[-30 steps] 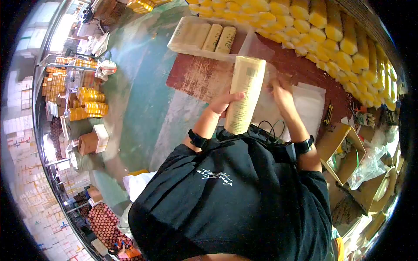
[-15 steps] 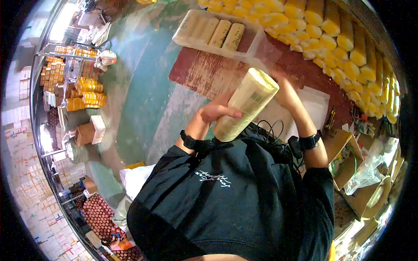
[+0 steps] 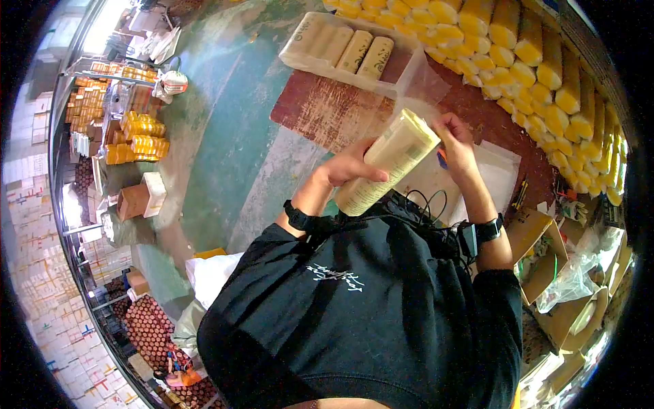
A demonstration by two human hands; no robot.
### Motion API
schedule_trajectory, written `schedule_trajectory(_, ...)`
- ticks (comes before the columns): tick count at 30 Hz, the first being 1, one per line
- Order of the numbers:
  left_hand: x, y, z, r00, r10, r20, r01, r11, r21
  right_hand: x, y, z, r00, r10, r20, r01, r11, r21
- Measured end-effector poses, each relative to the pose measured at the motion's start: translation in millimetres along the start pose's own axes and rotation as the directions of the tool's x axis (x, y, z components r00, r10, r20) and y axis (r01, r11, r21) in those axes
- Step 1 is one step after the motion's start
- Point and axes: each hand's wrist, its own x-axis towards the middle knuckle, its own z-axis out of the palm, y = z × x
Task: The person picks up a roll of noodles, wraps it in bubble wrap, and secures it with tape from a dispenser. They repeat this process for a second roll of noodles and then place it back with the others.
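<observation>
A pale yellow wrapped roll (image 3: 392, 160) is tilted in front of my chest, with printing on its side. Around its lower half my left hand (image 3: 351, 167) is closed, the thumb lying across the wrapper. Close beside the roll's upper end, my right hand (image 3: 455, 133) has its fingers pinched together; what they hold is too small to make out. A small blue and orange item (image 3: 442, 159) shows just below the right hand's fingers. Beyond the hands stands a clear plastic bin (image 3: 340, 75) with several wrapped rolls lying in it.
Yellow-ended rolls (image 3: 531, 82) are stacked high at the upper right. An open cardboard box (image 3: 538, 255) with plastic wrap lies to the right. A reddish worn board (image 3: 320, 112) is on the floor. Shelves with yellow packs (image 3: 146, 148) stand at the left.
My right hand has come from behind the roll's upper end to its right side, its fingers now showing pinched. The blue and orange item has come into sight. The view has shifted slightly.
</observation>
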Motion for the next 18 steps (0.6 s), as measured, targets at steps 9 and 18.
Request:
schedule_trajectory(9, 8.1, -9.5, 12.2, 0.919, -0.046, -0.392, 0.126, 0.975, 0.181, -32.7, -43.5, 26.3, 0.895, -0.423, 0.144, 0.438, 0.766, -0.471)
schedule_trajectory(18, 13.1, -19.6, 6.5, 0.951, 0.062, -0.303, -0.108, 0.984, -0.138, -31.6, 12.5, 23.5, 0.996, -0.084, -0.014, 0.083, 0.995, -0.049)
